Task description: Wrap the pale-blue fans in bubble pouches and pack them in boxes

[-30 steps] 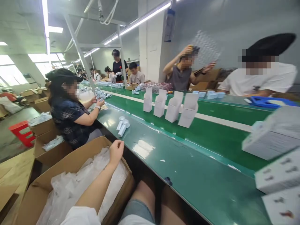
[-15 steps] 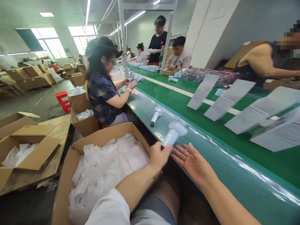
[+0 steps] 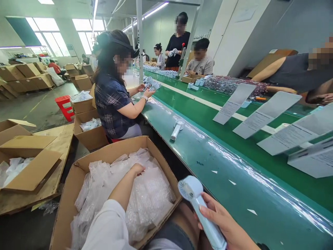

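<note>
My right hand (image 3: 225, 222) is closed round the handle of a pale blue handheld fan (image 3: 199, 206), held over my lap by the green bench edge. My left hand (image 3: 135, 169) reaches down into a cardboard box (image 3: 85, 163) full of clear plastic bags (image 3: 145, 194); its fingers are curled into the bags, and what they grip is hidden. A second pale fan (image 3: 177, 127) lies on the green bench (image 3: 234, 187) further along.
A seated person in a plaid shirt (image 3: 111, 100) works to my left, holding fans. White cartons (image 3: 262, 114) ride the green conveyor. Other people sit and stand opposite. More open boxes (image 3: 28, 163) and a red stool (image 3: 63, 106) stand on the floor at left.
The fan went from my left hand into my right hand, which has closed on it. My left hand dropped into the box of bags. The view tilted slightly down.
</note>
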A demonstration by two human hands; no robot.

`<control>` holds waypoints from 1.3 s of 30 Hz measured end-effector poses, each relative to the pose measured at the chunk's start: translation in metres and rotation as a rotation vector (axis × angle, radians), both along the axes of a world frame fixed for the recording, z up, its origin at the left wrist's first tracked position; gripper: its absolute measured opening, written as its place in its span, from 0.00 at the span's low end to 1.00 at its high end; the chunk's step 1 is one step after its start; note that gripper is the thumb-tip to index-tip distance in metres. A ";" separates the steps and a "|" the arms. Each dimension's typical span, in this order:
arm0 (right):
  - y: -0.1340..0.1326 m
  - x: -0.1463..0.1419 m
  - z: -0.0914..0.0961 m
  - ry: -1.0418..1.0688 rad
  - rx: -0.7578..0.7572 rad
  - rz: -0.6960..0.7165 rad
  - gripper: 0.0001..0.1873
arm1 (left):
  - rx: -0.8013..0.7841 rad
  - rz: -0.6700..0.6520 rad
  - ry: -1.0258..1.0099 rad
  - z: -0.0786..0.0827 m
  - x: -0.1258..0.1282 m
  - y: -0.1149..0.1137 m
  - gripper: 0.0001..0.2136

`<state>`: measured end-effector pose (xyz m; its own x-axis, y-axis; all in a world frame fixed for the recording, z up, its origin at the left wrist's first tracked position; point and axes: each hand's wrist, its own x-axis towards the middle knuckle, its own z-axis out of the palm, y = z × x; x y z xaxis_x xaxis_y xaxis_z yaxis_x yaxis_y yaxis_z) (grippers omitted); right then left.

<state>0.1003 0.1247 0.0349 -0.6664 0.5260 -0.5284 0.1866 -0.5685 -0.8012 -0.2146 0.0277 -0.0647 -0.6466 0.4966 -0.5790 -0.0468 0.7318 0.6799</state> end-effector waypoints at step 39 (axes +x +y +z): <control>-0.021 -0.006 -0.018 0.123 -0.116 0.226 0.22 | 0.797 -0.207 0.485 0.073 0.136 -0.047 0.11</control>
<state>0.0948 0.1038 0.0165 -0.8230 0.2972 -0.4841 0.2243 -0.6129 -0.7577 -0.0783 -0.0191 0.0086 -0.5823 0.7606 0.2870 0.4497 0.0073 0.8931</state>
